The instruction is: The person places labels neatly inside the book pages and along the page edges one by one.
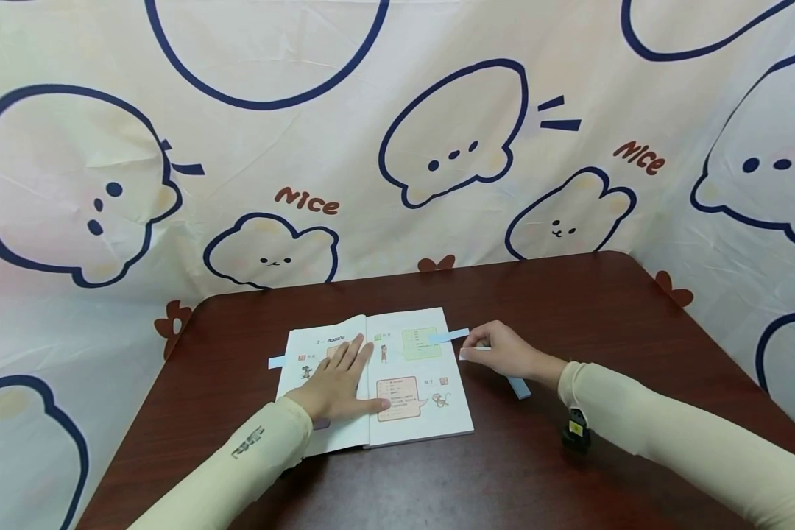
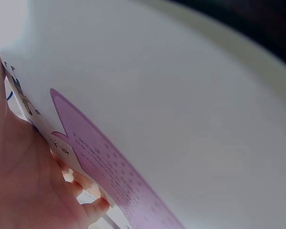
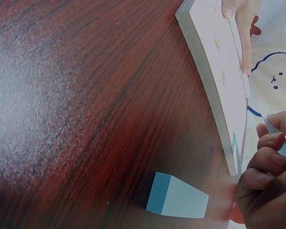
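An open book (image 1: 416, 375) with printed text and small cartoons lies on the table. My left hand (image 1: 336, 383) rests spread across its left page, with the thumb reaching over onto the right page. A pale blue strip (image 1: 450, 336) lies on the right page and juts past its outer edge. Just right of the book, my right hand (image 1: 506, 350) pinches a pale paper strip (image 3: 272, 125) between thumb and fingers. Below that hand, a blue block (image 3: 181, 196), seemingly a thick pad of strips, sits on the table.
Another light blue strip (image 1: 276, 362) sticks out from the book's left edge. The dark brown wooden table (image 1: 570, 294) carries all this. Behind and beside it hangs a cloth (image 1: 371, 147) printed with cartoon animals.
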The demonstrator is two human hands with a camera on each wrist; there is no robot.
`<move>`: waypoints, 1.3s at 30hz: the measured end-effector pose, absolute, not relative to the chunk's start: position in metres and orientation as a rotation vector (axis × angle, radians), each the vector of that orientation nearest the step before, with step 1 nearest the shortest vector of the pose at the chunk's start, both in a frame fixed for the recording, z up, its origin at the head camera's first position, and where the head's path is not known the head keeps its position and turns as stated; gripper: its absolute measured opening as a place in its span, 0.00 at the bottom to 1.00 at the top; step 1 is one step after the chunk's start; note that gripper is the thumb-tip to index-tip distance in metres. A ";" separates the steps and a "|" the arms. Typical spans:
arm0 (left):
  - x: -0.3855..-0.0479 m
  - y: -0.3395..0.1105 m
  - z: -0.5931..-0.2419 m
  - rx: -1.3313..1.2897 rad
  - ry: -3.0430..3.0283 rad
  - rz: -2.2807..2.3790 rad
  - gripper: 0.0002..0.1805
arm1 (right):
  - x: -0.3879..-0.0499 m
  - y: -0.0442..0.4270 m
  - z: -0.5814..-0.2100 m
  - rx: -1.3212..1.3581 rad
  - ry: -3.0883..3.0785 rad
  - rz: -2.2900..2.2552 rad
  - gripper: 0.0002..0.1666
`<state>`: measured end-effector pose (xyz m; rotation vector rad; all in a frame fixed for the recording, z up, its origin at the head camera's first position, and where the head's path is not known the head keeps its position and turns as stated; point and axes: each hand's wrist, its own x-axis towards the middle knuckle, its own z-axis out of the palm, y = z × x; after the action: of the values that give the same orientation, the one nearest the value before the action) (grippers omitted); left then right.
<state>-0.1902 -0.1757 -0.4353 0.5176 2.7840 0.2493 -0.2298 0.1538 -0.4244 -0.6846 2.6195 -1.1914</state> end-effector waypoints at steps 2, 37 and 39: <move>-0.190 -0.176 -0.436 0.517 2.785 0.249 0.62 | -0.229 0.152 -0.424 -0.675 2.621 -1.189 0.06; -0.192 -0.176 -0.438 0.523 2.790 0.245 0.62 | -0.232 0.131 -0.433 -0.680 2.625 -1.117 0.05; -0.192 -0.176 -0.438 0.523 2.792 0.247 0.62 | -0.231 0.130 -0.433 -0.679 2.619 -1.120 0.05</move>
<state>-0.1917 -0.1758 -0.4381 0.5230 2.7916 0.2471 -0.2313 0.1302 -0.4332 -0.6790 2.6186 -1.1204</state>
